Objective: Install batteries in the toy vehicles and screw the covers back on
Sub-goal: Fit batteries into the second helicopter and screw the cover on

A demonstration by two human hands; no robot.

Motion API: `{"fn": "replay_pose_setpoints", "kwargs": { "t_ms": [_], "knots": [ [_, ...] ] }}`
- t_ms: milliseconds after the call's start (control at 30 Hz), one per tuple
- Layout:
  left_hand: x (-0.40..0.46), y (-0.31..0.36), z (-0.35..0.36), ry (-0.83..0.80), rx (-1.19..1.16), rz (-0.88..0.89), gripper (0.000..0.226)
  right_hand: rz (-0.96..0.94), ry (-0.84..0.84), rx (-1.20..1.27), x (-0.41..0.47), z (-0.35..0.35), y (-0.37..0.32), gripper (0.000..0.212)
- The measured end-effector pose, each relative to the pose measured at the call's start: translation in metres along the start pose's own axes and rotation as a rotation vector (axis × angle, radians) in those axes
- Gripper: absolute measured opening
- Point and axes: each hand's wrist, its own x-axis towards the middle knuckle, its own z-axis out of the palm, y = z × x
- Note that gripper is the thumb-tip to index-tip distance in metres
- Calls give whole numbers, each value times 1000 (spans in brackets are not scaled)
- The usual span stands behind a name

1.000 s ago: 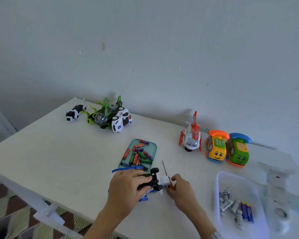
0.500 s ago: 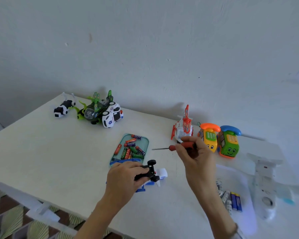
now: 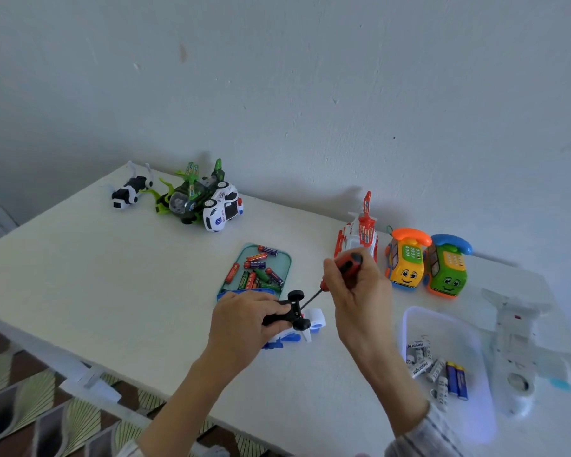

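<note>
At 6 o'clock on the table (image 3: 96, 275), the toy vehicle (image 3: 294, 319) is gripped by the left hand (image 3: 241, 321); at its 2 o'clock, the screwdriver (image 3: 338, 272) is clamped in the right hand (image 3: 360, 291), tip at the wheels.

Matt table (image 3: 80, 275) — glossy plastic toy phone (image 3: 406, 262)

screwdriver (image 3: 338, 273) tip hidden — left hand (image 3: 241, 319) covers toy's body

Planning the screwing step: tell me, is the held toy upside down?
Upside down: the toy vehicle's black wheels point up in the left hand.
</note>
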Motion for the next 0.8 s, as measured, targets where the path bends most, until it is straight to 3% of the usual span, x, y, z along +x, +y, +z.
{"fn": "replay_pose_setpoints", "kwargs": {
  "t_ms": [267, 800],
  "knots": [
    [1, 1, -1, 17, -6, 12, 28, -23, -11, -76, 3, 7, 7, 20],
    [1, 1, -1, 48, 33, 51, 32, -51, -72, -104, 4, 10, 5, 12]
  ]
}}
